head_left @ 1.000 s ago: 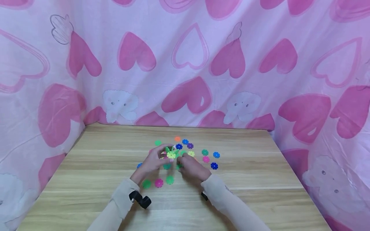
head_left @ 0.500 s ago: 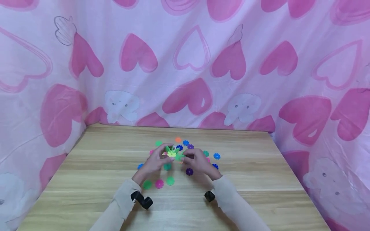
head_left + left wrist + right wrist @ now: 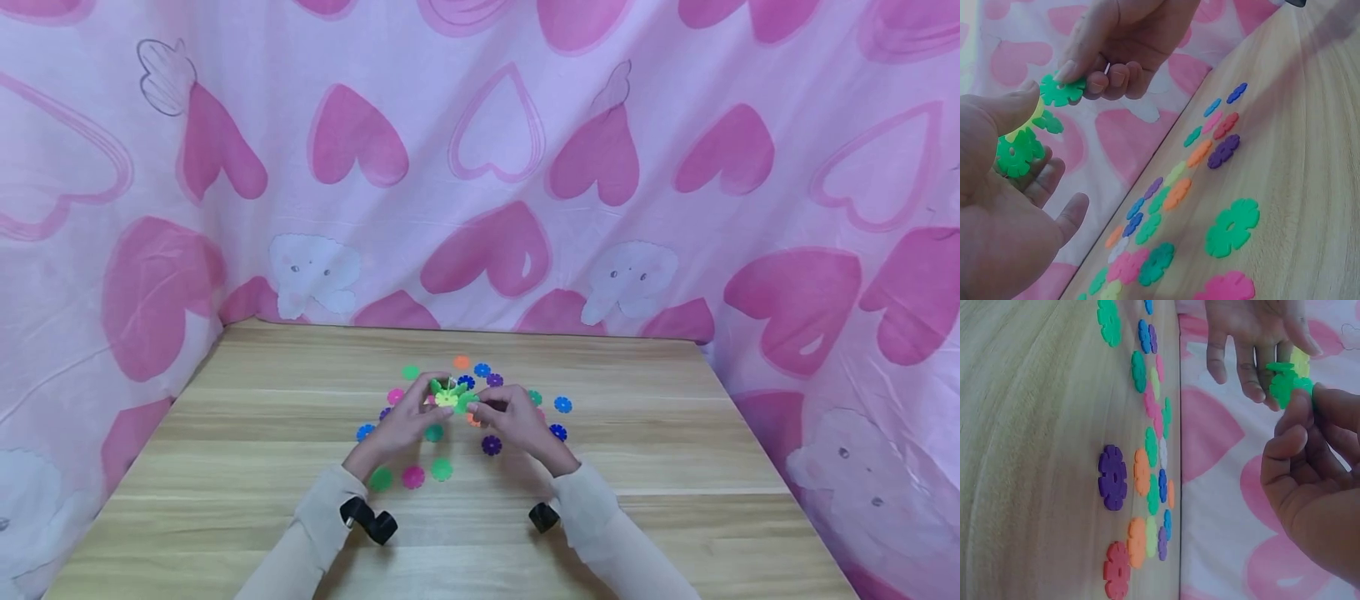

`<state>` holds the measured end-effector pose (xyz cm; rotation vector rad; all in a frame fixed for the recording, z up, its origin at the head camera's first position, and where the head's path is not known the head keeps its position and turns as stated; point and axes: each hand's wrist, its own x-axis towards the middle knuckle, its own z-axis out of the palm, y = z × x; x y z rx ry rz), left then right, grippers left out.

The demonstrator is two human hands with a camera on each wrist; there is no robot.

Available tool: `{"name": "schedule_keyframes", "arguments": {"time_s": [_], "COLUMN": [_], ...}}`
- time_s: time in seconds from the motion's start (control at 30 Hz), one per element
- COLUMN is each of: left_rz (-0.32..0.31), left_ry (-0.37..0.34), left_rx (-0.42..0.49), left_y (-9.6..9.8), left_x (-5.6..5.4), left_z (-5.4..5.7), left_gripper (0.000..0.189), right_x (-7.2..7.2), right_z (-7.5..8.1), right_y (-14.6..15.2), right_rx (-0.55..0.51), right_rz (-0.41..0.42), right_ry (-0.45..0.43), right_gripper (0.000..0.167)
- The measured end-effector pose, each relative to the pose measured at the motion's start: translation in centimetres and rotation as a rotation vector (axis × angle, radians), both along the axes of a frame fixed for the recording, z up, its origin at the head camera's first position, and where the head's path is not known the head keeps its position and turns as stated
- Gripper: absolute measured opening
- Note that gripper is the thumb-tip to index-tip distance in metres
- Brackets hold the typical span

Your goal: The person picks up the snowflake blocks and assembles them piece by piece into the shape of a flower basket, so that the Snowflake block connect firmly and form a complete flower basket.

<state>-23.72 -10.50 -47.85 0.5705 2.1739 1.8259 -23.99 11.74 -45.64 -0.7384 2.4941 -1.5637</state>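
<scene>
My left hand [image 3: 401,423] holds a small cluster of interlocking flower-shaped plastic discs above the table, a yellow disc [image 3: 446,399] joined with green ones [image 3: 1016,155]. The thumb lies along the near side of the cluster, and some fingers spread loosely in the left wrist view. From the right, my right hand [image 3: 517,422] pinches a green disc [image 3: 1060,92] between thumb and index finger, its other fingers curled. That disc is against the cluster's edge; whether its slot has engaged cannot be seen. Fingers hide part of the cluster in the right wrist view.
Loose discs in several colours lie scattered beneath and around the hands, including a dark purple disc [image 3: 491,445], a pink disc [image 3: 413,477] and a blue disc [image 3: 562,404]. A pink heart-print curtain [image 3: 480,167] hangs behind the wooden table [image 3: 675,533].
My right hand has risen from among the loose discs and brought a green disc up to the cluster. A dark purple disc now shows below it. The left hand stays nearly in place.
</scene>
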Motion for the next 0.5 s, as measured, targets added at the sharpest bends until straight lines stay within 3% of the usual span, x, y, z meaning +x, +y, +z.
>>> {"name": "schedule_keyframes", "arguments": {"time_s": [0.23,0.5], "left_rz": [-0.001,-0.003], "left_ry": [-0.014,-0.04], "left_rx": [-0.009,-0.014], "left_y": [-0.02,0.18], "left_x": [-0.15,-0.07], "left_z": [-0.11,0.25], "left_gripper": [0.056,0.063], "right_x": [0.35,0.51], "right_z": [0.61,0.51], "right_y": [-0.31,-0.66], "right_rx": [0.092,0.102], "right_rz": [0.033,0.017], "right_ry": [0.029,0.107], "right_gripper": [0.025,0.027]}}
